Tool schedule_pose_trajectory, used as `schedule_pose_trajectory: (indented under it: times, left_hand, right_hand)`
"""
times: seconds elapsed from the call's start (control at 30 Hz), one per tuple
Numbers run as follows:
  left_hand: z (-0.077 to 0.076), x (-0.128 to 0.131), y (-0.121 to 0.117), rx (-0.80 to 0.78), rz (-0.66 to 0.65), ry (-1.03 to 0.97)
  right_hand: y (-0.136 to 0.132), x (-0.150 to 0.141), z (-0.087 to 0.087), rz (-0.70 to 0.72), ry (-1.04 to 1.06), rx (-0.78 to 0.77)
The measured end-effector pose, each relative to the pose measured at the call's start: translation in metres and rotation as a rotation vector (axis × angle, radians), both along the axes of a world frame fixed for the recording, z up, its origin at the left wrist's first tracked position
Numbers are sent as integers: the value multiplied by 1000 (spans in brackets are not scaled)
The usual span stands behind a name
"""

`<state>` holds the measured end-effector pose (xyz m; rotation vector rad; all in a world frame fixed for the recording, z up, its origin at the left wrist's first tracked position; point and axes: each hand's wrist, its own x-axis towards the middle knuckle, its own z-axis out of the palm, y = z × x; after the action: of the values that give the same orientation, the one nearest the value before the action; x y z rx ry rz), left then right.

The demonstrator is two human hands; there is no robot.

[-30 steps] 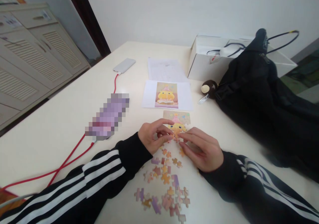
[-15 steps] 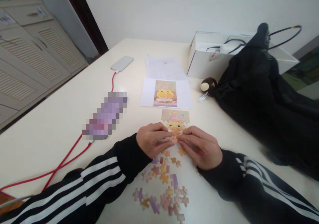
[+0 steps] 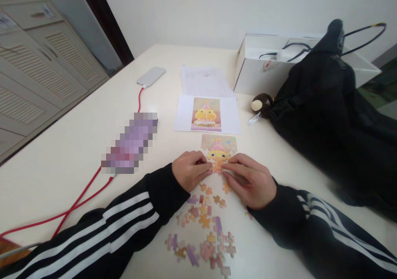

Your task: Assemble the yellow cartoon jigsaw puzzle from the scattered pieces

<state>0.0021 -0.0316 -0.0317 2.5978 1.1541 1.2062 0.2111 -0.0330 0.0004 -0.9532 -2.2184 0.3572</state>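
Observation:
A partly built jigsaw (image 3: 218, 144) of a yellow cartoon figure lies on the cream table (image 3: 74, 146). My left hand (image 3: 190, 173) and my right hand (image 3: 250, 181) meet at its lower edge, fingertips pinched together on a small puzzle piece (image 3: 217, 170) that they press against the assembled part. Both hands' fingers are curled and closed. Several loose puzzle pieces (image 3: 204, 229) in pink, purple and orange are scattered between my forearms, close to me. A printed reference picture (image 3: 206, 114) of the same figure lies just beyond the jigsaw.
A black bag (image 3: 328, 113) with a small brown plush charm (image 3: 261, 104) fills the right side. Behind it stands an open white box (image 3: 254, 72). A white power bank (image 3: 151, 75) with a red cable (image 3: 80, 196) and a blurred purple object (image 3: 130, 143) lie left. A printed sheet (image 3: 205, 80) lies farther back.
Both hands have lowered slightly toward the jigsaw's lower edge and pressed closer together on the piece. The left fingers, more raised before, now lie flatter.

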Motion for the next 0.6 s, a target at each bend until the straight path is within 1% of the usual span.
schedule_pose_trajectory:
  times: [0.17, 0.3, 0.47, 0.6]
  left_hand:
    - [-1, -1, 2, -24, -51, -39]
    - [3, 1, 0, 7, -60, -51]
    - [10, 4, -6, 3, -61, 64]
    - [10, 5, -7, 41, -40, 101]
  right_hand:
    - [0, 1, -1, 16, -22, 12]
    - [-1, 1, -1, 40, -63, 29]
    - [-3, 1, -8, 29, -94, 75]
    - [-3, 1, -13, 28, -82, 88]
